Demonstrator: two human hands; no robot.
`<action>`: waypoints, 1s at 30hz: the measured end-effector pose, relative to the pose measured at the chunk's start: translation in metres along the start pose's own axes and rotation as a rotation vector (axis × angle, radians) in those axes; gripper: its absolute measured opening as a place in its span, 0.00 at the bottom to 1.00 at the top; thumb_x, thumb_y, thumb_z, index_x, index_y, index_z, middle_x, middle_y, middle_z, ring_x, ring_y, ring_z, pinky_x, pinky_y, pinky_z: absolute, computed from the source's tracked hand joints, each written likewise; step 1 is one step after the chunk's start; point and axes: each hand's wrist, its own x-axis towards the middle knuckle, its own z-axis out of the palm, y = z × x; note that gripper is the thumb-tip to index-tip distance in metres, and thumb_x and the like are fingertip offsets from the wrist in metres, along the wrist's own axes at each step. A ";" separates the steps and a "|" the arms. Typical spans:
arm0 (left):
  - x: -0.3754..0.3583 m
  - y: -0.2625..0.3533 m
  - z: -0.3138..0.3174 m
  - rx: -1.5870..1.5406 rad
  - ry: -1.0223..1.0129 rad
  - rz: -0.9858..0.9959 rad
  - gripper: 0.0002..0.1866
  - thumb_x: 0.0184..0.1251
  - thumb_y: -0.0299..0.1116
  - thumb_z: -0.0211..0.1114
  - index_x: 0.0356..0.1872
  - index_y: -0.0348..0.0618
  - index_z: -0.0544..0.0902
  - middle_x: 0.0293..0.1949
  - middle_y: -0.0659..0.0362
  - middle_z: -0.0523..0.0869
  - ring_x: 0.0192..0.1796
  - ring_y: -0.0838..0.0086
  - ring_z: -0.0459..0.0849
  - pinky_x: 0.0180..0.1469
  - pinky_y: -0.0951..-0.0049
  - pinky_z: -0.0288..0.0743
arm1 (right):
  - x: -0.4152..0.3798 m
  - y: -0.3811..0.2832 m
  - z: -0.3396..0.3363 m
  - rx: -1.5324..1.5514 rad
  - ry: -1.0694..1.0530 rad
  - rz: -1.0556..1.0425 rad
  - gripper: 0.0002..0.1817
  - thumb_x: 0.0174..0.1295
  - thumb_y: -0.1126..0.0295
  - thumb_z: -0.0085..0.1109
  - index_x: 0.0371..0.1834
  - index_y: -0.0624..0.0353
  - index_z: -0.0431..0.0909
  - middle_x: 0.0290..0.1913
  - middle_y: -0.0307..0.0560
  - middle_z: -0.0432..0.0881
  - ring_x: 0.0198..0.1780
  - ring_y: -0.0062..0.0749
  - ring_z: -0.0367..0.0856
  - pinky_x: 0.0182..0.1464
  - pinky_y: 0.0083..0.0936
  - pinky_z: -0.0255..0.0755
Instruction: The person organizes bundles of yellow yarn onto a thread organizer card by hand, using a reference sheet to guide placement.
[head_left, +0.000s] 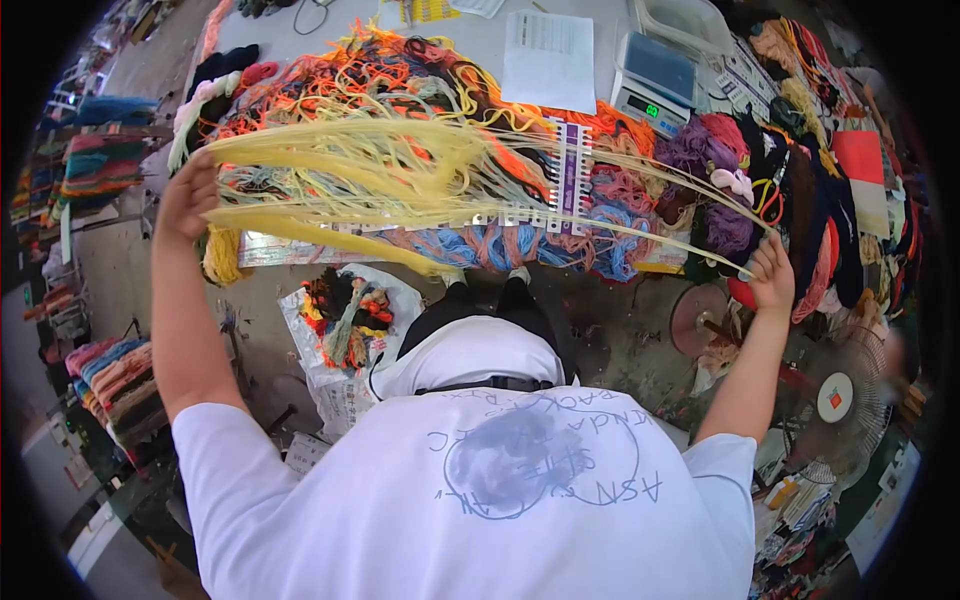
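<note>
A long bundle of pale yellow yarn (400, 175) is stretched across the view above a table heaped with coloured yarn (400, 80). My left hand (188, 197) is raised at the left and closed on the thick end of the bundle. My right hand (771, 275) is at the right, pinching a few thin strands that fan out from it. A purple and white sample card (572, 175) lies on the yarn heap under the strands. My white T-shirt fills the bottom of the view.
A digital scale (655, 85) and a printed sheet (548, 60) sit at the table's far side. A white bag of mixed yarn (345, 315) lies on the floor by my feet. A fan (835, 395) stands at right, stacked yarn (115, 375) at left.
</note>
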 end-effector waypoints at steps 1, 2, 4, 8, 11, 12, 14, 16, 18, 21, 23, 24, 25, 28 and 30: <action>0.005 0.021 -0.037 -0.012 -0.077 0.041 0.08 0.71 0.30 0.48 0.29 0.46 0.69 0.16 0.72 0.57 0.13 0.87 0.53 0.13 0.86 0.49 | -0.013 -0.031 -0.068 0.030 0.108 -0.022 0.10 0.71 0.68 0.40 0.34 0.59 0.70 0.17 0.31 0.53 0.15 0.14 0.48 0.16 0.14 0.44; 0.006 0.039 -0.062 -0.130 -0.075 0.048 0.09 0.71 0.30 0.47 0.28 0.45 0.68 0.17 0.69 0.58 0.15 0.85 0.56 0.15 0.85 0.52 | -0.032 -0.038 -0.068 0.014 0.469 -0.180 0.11 0.71 0.67 0.41 0.34 0.59 0.72 0.14 0.30 0.52 0.13 0.14 0.47 0.15 0.14 0.44; 0.012 0.066 -0.085 -0.261 0.018 0.133 0.10 0.71 0.31 0.46 0.27 0.43 0.66 0.19 0.66 0.61 0.19 0.81 0.60 0.20 0.83 0.57 | -0.076 -0.086 -0.163 0.055 0.654 -0.292 0.09 0.69 0.67 0.44 0.37 0.58 0.73 0.11 0.29 0.49 0.12 0.14 0.47 0.14 0.14 0.42; 0.041 0.091 -0.088 -0.233 0.307 0.347 0.12 0.72 0.33 0.44 0.26 0.44 0.64 0.21 0.63 0.62 0.22 0.78 0.62 0.25 0.80 0.63 | -0.124 -0.138 -0.229 -0.117 1.215 -0.556 0.09 0.64 0.63 0.46 0.36 0.52 0.75 0.12 0.28 0.50 0.12 0.15 0.46 0.14 0.17 0.42; 0.087 0.030 -0.052 0.058 -0.107 0.181 0.08 0.69 0.28 0.47 0.40 0.40 0.75 0.28 0.63 0.72 0.27 0.82 0.70 0.29 0.81 0.68 | -0.064 -0.073 -0.119 -0.688 1.192 -0.536 0.12 0.61 0.65 0.46 0.41 0.54 0.78 0.22 0.31 0.66 0.20 0.14 0.62 0.19 0.17 0.55; 0.101 -0.029 -0.012 0.304 0.213 0.323 0.14 0.65 0.28 0.52 0.50 0.40 0.76 0.35 0.64 0.75 0.30 0.84 0.72 0.30 0.84 0.69 | -0.037 -0.036 -0.102 -0.782 0.894 -0.493 0.16 0.62 0.65 0.44 0.45 0.59 0.79 0.29 0.36 0.73 0.23 0.17 0.66 0.24 0.18 0.62; 0.124 -0.137 0.056 0.404 0.159 0.192 0.18 0.60 0.34 0.59 0.51 0.41 0.76 0.34 0.66 0.75 0.29 0.86 0.70 0.27 0.87 0.65 | 0.023 0.050 -0.091 -1.406 0.583 -0.441 0.16 0.62 0.67 0.45 0.48 0.60 0.78 0.38 0.40 0.78 0.36 0.23 0.74 0.38 0.21 0.68; 0.149 -0.233 0.086 0.380 -0.004 -0.079 0.21 0.57 0.32 0.61 0.53 0.41 0.75 0.33 0.67 0.77 0.24 0.87 0.69 0.25 0.86 0.65 | 0.080 0.162 -0.039 -1.027 0.482 -0.355 0.12 0.61 0.65 0.53 0.44 0.56 0.81 0.31 0.31 0.75 0.29 0.16 0.68 0.29 0.14 0.60; 0.152 -0.306 0.139 0.704 0.200 -0.239 0.14 0.56 0.36 0.64 0.42 0.41 0.83 0.32 0.65 0.82 0.21 0.80 0.71 0.24 0.82 0.63 | 0.113 0.235 -0.014 -1.031 0.379 0.025 0.13 0.60 0.68 0.53 0.44 0.61 0.81 0.35 0.37 0.81 0.35 0.19 0.75 0.35 0.20 0.69; 0.182 -0.398 0.128 0.692 0.214 -0.251 0.14 0.57 0.32 0.64 0.45 0.41 0.81 0.31 0.63 0.81 0.21 0.80 0.72 0.23 0.79 0.68 | 0.150 0.318 0.003 -1.182 0.285 0.054 0.13 0.55 0.63 0.59 0.34 0.63 0.83 0.23 0.42 0.81 0.27 0.21 0.77 0.31 0.22 0.69; 0.184 -0.418 0.141 0.730 0.243 -0.208 0.14 0.58 0.32 0.63 0.45 0.39 0.80 0.30 0.61 0.81 0.22 0.81 0.72 0.24 0.79 0.72 | 0.165 0.353 0.001 -1.373 0.233 -0.061 0.11 0.52 0.63 0.60 0.34 0.58 0.83 0.26 0.46 0.83 0.29 0.31 0.81 0.34 0.26 0.71; 0.184 -0.418 0.147 0.721 0.232 -0.205 0.14 0.58 0.32 0.63 0.44 0.39 0.80 0.30 0.62 0.81 0.22 0.81 0.72 0.24 0.78 0.72 | 0.166 0.363 0.006 -1.427 0.224 -0.086 0.11 0.52 0.62 0.60 0.33 0.57 0.84 0.27 0.47 0.83 0.30 0.33 0.82 0.34 0.26 0.72; 0.182 -0.417 0.151 0.712 0.222 -0.201 0.13 0.58 0.32 0.63 0.43 0.38 0.80 0.30 0.62 0.80 0.23 0.81 0.73 0.25 0.78 0.73 | 0.168 0.368 0.011 -1.465 0.212 -0.026 0.11 0.51 0.63 0.61 0.32 0.57 0.84 0.28 0.47 0.83 0.31 0.35 0.83 0.35 0.27 0.73; 0.191 -0.423 0.151 0.740 0.265 -0.183 0.10 0.54 0.30 0.65 0.35 0.36 0.81 0.28 0.60 0.81 0.28 0.78 0.79 0.21 0.77 0.74 | 0.175 0.385 0.004 -1.423 0.245 -0.058 0.09 0.49 0.62 0.63 0.29 0.55 0.84 0.27 0.44 0.84 0.30 0.33 0.83 0.34 0.27 0.73; 0.192 -0.424 0.149 0.736 0.268 -0.169 0.09 0.54 0.30 0.65 0.34 0.36 0.80 0.27 0.61 0.79 0.26 0.79 0.77 0.21 0.77 0.73 | 0.177 0.387 0.008 -1.421 0.284 -0.022 0.09 0.49 0.62 0.64 0.28 0.54 0.84 0.27 0.43 0.84 0.30 0.33 0.82 0.33 0.27 0.73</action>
